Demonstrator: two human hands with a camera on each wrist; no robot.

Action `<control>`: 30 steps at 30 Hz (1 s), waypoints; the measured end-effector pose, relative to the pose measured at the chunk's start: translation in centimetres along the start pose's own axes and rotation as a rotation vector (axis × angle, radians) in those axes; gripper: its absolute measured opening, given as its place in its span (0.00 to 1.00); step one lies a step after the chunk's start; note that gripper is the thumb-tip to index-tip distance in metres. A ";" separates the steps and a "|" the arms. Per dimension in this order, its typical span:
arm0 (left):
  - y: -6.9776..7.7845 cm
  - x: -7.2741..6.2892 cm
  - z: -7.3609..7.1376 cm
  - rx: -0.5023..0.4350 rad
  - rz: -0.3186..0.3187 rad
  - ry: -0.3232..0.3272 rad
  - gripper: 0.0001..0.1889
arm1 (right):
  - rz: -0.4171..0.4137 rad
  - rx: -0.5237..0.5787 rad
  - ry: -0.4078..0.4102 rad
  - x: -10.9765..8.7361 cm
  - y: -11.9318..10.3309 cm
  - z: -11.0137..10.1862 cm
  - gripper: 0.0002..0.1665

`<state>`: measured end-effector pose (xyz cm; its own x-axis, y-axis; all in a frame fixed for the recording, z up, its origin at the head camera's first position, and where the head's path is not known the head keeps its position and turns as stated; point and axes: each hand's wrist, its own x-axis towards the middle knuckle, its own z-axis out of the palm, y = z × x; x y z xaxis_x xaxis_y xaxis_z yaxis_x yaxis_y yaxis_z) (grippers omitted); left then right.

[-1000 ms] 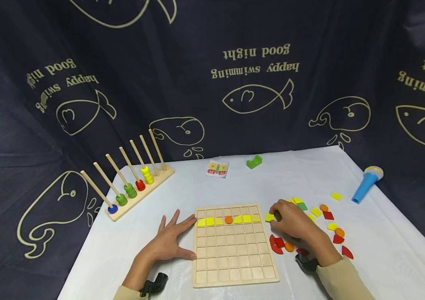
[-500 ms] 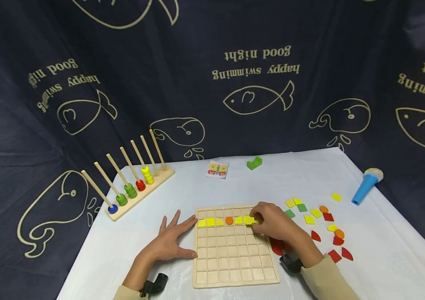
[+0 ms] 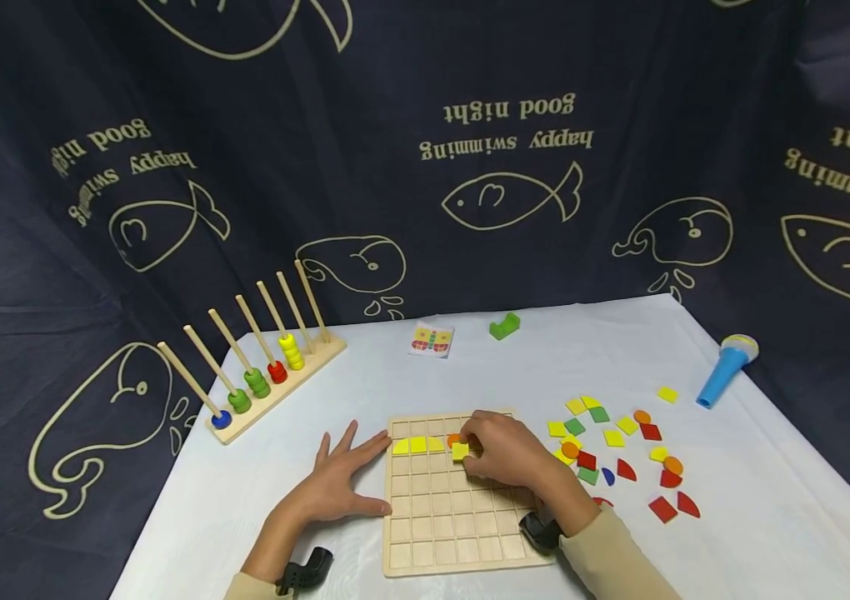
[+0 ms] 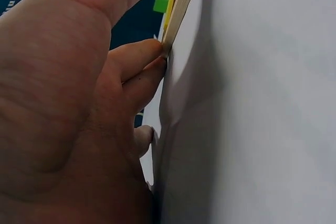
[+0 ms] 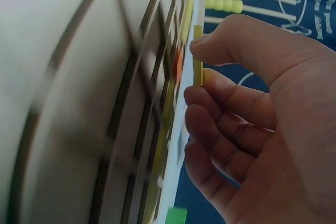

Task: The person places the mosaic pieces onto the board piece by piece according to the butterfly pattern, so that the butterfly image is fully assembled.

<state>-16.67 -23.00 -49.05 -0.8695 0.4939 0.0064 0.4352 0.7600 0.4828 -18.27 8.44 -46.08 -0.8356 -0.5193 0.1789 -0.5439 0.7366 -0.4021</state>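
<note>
Over the last second, our right hand (image 3: 503,454) has moved left, from the loose pieces (image 3: 614,438) beside the board (image 3: 455,529) to above the board's upper middle. We pinch a yellow tile (image 3: 460,452) between the thumb and forefinger; the right wrist view shows it edge-on, held just off the board, with the other fingers bent. Seen from the head, it sits just below the orange disc (image 3: 453,439), which our fingers partly cover.

Our left hand (image 3: 346,479) has stayed at the board's left edge with its fingers spread, the thumb and a fingertip touching the side.

Left of the disc, in the same row, we see a rounded yellow piece (image 3: 399,447), a yellow square (image 3: 418,445) and a second rounded one. Our right hand hides the rest of that row from the head camera.

Yellow, green, red and orange shapes lie scattered on the white tablecloth (image 3: 350,375) to the right, along with a blue half-round (image 3: 608,477). Farther right is a blue toy microphone (image 3: 725,375). Toward the back we have a picture card (image 3: 432,341) and a green block (image 3: 504,326), and at the left a bead rack (image 3: 278,392).
</note>
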 end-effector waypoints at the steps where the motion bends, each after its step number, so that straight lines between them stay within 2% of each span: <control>1: 0.0 0.0 0.0 0.000 -0.003 0.000 0.54 | -0.014 -0.004 0.006 0.2 -0.3 0.2 0.14; 5: 0.1 -0.1 -0.1 -0.010 -0.010 -0.005 0.53 | -0.042 -0.002 0.011 0.9 -1.4 0.6 0.13; 14: -0.2 -0.3 -0.1 0.013 -0.006 -0.013 0.53 | -0.049 0.045 -0.036 2.6 -3.7 1.8 0.13; 19: -0.2 -0.2 0.0 0.015 0.000 -0.008 0.53 | -0.043 0.074 -0.030 3.3 -4.6 2.3 0.14; 30: 0.0 -0.2 -0.3 0.009 0.009 -0.006 0.53 | -0.005 0.030 -0.003 4.2 -5.8 3.7 0.12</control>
<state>-16.60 -23.25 -48.77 -0.8643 0.5030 0.0053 0.4449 0.7595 0.4747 -18.29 0.38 -46.35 -0.8327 -0.5242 0.1783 -0.5453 0.7205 -0.4284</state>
